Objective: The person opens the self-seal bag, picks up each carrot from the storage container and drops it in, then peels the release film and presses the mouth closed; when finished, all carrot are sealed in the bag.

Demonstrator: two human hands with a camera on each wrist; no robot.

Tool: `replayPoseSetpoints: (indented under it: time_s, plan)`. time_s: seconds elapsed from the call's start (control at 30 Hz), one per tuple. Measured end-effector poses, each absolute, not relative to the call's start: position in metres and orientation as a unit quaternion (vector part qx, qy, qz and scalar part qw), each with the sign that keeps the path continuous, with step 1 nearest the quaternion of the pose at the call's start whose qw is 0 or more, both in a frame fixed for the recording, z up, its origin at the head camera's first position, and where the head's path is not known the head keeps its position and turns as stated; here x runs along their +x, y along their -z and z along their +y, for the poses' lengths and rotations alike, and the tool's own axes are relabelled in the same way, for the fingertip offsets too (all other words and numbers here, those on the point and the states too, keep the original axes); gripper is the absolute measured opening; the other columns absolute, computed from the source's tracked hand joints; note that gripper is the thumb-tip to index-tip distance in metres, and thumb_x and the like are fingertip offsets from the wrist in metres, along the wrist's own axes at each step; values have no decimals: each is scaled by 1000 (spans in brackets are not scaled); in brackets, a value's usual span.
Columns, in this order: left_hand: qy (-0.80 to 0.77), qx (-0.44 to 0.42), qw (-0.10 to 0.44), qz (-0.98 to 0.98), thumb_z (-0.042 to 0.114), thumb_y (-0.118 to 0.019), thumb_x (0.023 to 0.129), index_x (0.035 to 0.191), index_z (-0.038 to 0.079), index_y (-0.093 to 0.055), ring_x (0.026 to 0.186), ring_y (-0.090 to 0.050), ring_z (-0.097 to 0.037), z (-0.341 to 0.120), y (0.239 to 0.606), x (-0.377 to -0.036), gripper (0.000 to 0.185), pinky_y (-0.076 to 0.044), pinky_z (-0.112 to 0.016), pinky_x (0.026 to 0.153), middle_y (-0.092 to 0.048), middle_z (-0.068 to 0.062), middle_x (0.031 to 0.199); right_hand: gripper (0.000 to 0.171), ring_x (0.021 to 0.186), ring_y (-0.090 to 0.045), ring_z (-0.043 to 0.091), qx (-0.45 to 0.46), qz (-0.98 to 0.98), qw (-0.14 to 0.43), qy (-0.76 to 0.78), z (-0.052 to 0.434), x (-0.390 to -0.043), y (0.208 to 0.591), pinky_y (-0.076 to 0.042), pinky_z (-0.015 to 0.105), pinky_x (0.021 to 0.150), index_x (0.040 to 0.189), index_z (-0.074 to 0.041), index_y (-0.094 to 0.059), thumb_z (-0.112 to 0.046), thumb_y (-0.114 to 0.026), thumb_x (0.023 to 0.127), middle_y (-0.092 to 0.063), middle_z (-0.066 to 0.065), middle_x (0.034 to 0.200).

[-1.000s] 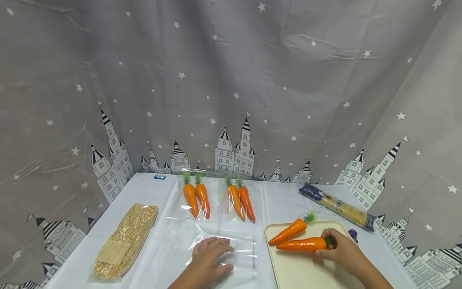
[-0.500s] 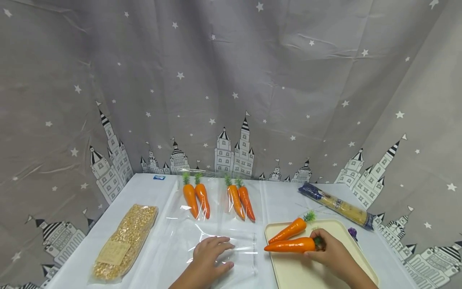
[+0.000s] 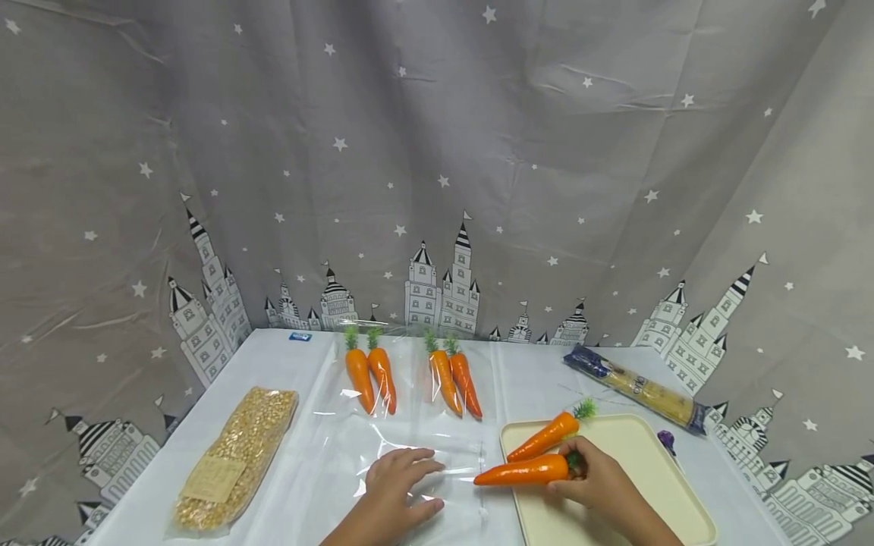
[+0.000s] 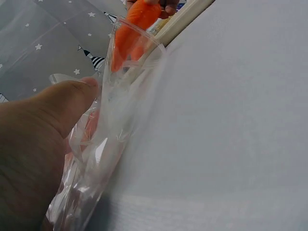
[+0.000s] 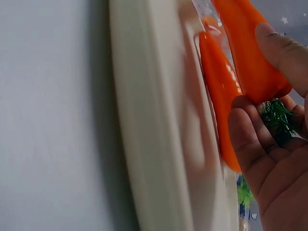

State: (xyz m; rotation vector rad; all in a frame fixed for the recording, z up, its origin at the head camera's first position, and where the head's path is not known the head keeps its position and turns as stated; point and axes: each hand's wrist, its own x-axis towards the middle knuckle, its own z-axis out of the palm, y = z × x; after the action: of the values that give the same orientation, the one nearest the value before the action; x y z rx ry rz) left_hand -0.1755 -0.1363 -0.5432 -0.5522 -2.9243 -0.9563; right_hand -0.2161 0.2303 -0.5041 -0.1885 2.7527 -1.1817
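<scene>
My right hand (image 3: 604, 481) holds an orange carrot (image 3: 522, 472) near its green leafy top, thumb on one side and fingers on the other. The carrot's tip points left, past the tray's left edge and over the right end of a clear plastic bag (image 3: 464, 461). My left hand (image 3: 396, 485) rests on that bag with fingers spread and thumb apart. In the left wrist view, the mouth of the bag (image 4: 110, 120) gapes toward the carrot tip (image 4: 126, 41). A second carrot (image 3: 544, 437) lies on the cream tray (image 3: 635, 493), its leaves over the far rim.
Two carrots (image 3: 359, 373) in clear film lie at the back, with another bagged pair (image 3: 447, 379) to their right. A bag of corn kernels (image 3: 239, 447) lies left, a pasta pack (image 3: 638, 387) back right. A small blue packet (image 3: 300, 336) and a purple item (image 3: 667, 440) lie near the edges.
My right hand has carried the carrot left, from above the tray to where its tip reaches over the bag's right end. The left hand has stayed almost still.
</scene>
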Motion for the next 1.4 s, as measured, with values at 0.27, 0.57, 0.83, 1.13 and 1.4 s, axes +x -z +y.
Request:
replayPoseSetpoints:
  time_s: [0.27,0.57,0.83,1.13,1.4]
  plan:
    - [312,-174,-3,-934,53,-78,90,133,36,-67,137,-46,-37,-136,542,-177,47,-27,-78,109,-59,-1,146,55,79,-51,17,-79,910,65,401,209,-215,509,-44,24,64,109,-11,-61,-29,-97,72,-60,0,89]
    - [304,-194,48,-932,51,-79,88,131,36,-68,132,-50,-35,-138,546,-176,47,-34,-74,103,-62,-1,140,56,81,-51,18,-77,904,87,411,188,-212,508,-42,24,65,110,-11,-61,-31,-97,72,-59,1,89]
    - [300,-191,50,-933,50,-81,87,129,35,-69,131,-51,-35,-137,543,-175,46,-35,-73,103,-62,-1,138,55,80,-54,17,-100,894,85,428,175,-211,510,-47,23,65,111,-9,-61,-27,-97,73,-63,1,93]
    - [322,-163,-24,-932,56,-77,90,132,37,-68,137,-45,-39,-134,540,-176,47,-24,-81,109,-57,-4,146,53,82,-55,18,-111,874,114,460,162,-207,513,-47,23,67,110,-11,-61,-29,-95,75,-62,1,92]
    - [340,-156,-36,-927,59,-75,90,133,38,-67,137,-45,-39,-136,538,-177,49,-23,-81,110,-55,-4,148,54,84,-56,18,-120,880,109,447,150,-208,513,-48,23,70,112,-12,-61,-32,-95,75,-63,0,96]
